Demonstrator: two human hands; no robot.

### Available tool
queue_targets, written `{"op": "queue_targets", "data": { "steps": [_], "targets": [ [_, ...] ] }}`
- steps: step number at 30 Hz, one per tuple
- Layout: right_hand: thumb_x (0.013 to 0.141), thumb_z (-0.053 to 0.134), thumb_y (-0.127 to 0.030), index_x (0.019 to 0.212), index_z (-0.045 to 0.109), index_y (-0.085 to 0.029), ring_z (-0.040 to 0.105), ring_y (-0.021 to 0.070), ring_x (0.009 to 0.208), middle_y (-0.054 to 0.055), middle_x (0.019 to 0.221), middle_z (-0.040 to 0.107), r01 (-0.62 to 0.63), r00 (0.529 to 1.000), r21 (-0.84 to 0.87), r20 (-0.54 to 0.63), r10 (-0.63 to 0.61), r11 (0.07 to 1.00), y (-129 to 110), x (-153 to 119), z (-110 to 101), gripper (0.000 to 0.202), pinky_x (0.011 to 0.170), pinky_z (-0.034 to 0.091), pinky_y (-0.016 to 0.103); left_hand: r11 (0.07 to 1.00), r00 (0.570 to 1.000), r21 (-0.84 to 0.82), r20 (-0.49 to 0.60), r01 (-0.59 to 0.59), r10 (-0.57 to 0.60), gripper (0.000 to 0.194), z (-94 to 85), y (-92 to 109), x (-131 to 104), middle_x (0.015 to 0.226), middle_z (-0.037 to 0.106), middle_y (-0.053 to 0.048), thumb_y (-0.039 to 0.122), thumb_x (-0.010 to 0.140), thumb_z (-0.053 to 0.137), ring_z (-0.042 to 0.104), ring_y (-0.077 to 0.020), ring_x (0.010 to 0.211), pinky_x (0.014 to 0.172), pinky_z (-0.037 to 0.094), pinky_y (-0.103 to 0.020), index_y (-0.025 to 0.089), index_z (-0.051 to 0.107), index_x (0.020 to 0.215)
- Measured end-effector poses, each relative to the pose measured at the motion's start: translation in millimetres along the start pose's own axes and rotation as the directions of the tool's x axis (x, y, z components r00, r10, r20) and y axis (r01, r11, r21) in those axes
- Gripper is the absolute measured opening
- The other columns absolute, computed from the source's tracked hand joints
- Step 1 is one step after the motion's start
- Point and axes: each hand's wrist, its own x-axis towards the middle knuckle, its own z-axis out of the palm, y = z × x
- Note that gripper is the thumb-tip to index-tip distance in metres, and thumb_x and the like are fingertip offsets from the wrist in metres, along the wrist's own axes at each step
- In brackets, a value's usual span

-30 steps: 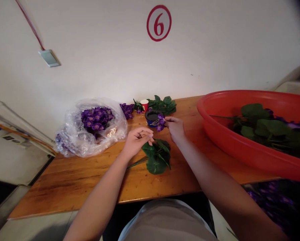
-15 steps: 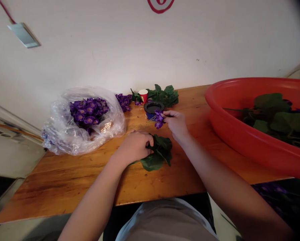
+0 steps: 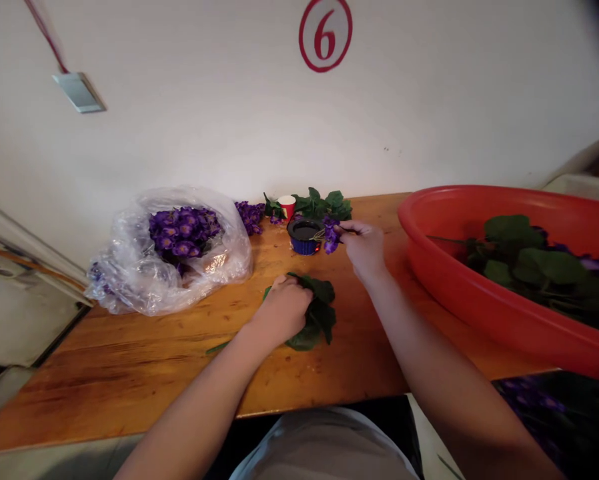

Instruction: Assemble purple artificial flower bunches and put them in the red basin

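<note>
Two hands busy: my right hand (image 3: 365, 250) pinches a purple flower sprig (image 3: 331, 238), wiry stems (image 3: 319, 235) by the blue pot (image 3: 304, 247), my left hand (image 3: 287, 307) curls over the leaf bunch (image 3: 322, 317) on the table (image 3: 129, 387), can't tell if gripping. Probably dipping stems; next likely needs leaves parted.

The left hand (image 3: 288, 308) grasps a green leaf bunch (image 3: 322, 319) on the wooden counter (image 3: 144, 373); the right hand (image 3: 365, 250) pinches purple flowers (image 3: 331, 236) just beside a blue pot (image 3: 304, 247).
</note>
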Motion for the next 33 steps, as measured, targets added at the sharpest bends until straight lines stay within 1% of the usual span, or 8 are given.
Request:
{"op": "queue_targets", "data": {
  "steps": [3, 8, 13, 17, 21, 25, 29, 33],
  "targets": [
    [0.067, 0.073, -0.027, 0.081, 0.075, -0.019, 0.066, 0.0200, 0.074, 0.004, 0.078, 0.073, 0.023, 0.997, -0.171, 0.076, -0.010, 0.985, -14, 22, -1, 0.016, 0.070, 0.052, 0.033, 1.000, 1.000, 0.011, 0.002, 0.004, -0.004, 0.027, 0.3, -3, -2, 0.077, 0.068, -0.015, 0.005, 0.066, 0.054, 0.059, -0.0308, 0.094, 0.084, 0.040, -0.043, 0.014, 0.073, 0.084],
    [0.070, 0.071, -0.019, 0.073, 0.075, -0.020, 0.063, 0.0185, 0.071, 0.004, 0.076, 0.073, 0.204, 0.958, -0.455, 0.275, -0.081, 0.867, -26, 53, 13, 0.005, 0.070, 0.048, 0.033, 1.000, 0.995, -0.022, -0.105, 0.000, -0.002, 0.023, 2.0, -13, 0, 0.084, 0.068, -0.015, 0.005, 0.066, 0.054, 0.057, -0.0315, 0.098, 0.084, 0.038, -0.044, 0.014, 0.069, 0.079],
    [0.073, 0.066, -0.014, 0.072, 0.075, -0.020, 0.062, 0.0177, 0.074, 0.003, 0.078, 0.073, 0.437, 0.870, -0.495, 0.444, -0.214, 0.751, -7, 69, 31, 0.011, 0.076, 0.047, 0.034, 0.996, 0.970, -0.077, -0.235, 0.051, -0.068, 0.019, 13.3, -27, 8, 0.085, 0.067, -0.011, 0.007, 0.074, 0.052, 0.057, -0.0271, 0.091, 0.078, 0.038, -0.041, 0.017, 0.066, 0.082],
    [0.074, 0.066, -0.011, 0.069, 0.075, -0.020, 0.061, 0.0201, 0.079, 0.006, 0.078, 0.073, 0.565, 0.799, -0.505, 0.530, -0.282, 0.652, 12, 74, 39, 0.014, 0.080, 0.045, 0.035, 0.978, 0.943, -0.200, -0.309, 0.059, -0.120, 0.017, 26.1, -38, 12, 0.086, 0.065, -0.008, 0.008, 0.078, 0.052, 0.055, -0.0242, 0.091, 0.080, 0.039, -0.037, 0.019, 0.063, 0.084],
    [0.075, 0.065, -0.009, 0.069, 0.075, -0.021, 0.060, 0.0208, 0.080, 0.006, 0.078, 0.072, 0.609, 0.769, -0.514, 0.569, -0.291, 0.604, 21, 76, 40, 0.016, 0.081, 0.043, 0.035, 0.935, 0.916, -0.353, -0.361, 0.042, -0.178, 0.013, 36.2, -47, 15, 0.085, 0.062, -0.006, 0.016, 0.089, 0.047, 0.054, -0.0207, 0.088, 0.080, 0.041, -0.033, 0.018, 0.059, 0.084],
    [0.075, 0.065, -0.008, 0.071, 0.076, -0.020, 0.059, 0.0214, 0.080, 0.006, 0.079, 0.072, 0.611, 0.770, -0.535, 0.574, -0.279, 0.584, 23, 78, 39, 0.016, 0.080, 0.043, 0.036, 0.866, 0.897, -0.495, -0.352, 0.065, -0.268, 0.015, 45.4, -54, 19, 0.079, 0.060, -0.003, 0.024, 0.092, 0.048, 0.055, -0.0176, 0.081, 0.072, 0.041, -0.029, 0.019, 0.056, 0.081],
    [0.074, 0.065, -0.008, 0.071, 0.076, -0.021, 0.059, 0.0215, 0.080, 0.007, 0.080, 0.072, 0.597, 0.776, -0.536, 0.576, -0.258, 0.597, 22, 79, 39, 0.017, 0.081, 0.043, 0.037, 0.839, 0.907, -0.539, -0.314, 0.073, -0.281, 0.018, 50.5, -57, 22, 0.070, 0.058, -0.001, 0.029, 0.090, 0.053, 0.053, -0.0157, 0.071, 0.065, 0.039, -0.027, 0.019, 0.057, 0.076],
    [0.076, 0.064, -0.008, 0.070, 0.075, -0.021, 0.058, 0.0211, 0.080, 0.006, 0.079, 0.071, 0.603, 0.779, -0.529, 0.551, -0.299, 0.597, 16, 78, 38, 0.018, 0.080, 0.043, 0.036, 0.843, 0.920, -0.536, -0.306, 0.045, -0.244, 0.016, 50.1, -58, 22, 0.068, 0.059, -0.001, 0.028, 0.088, 0.055, 0.053, -0.0157, 0.071, 0.065, 0.039, -0.027, 0.019, 0.060, 0.075]
  ]
}}
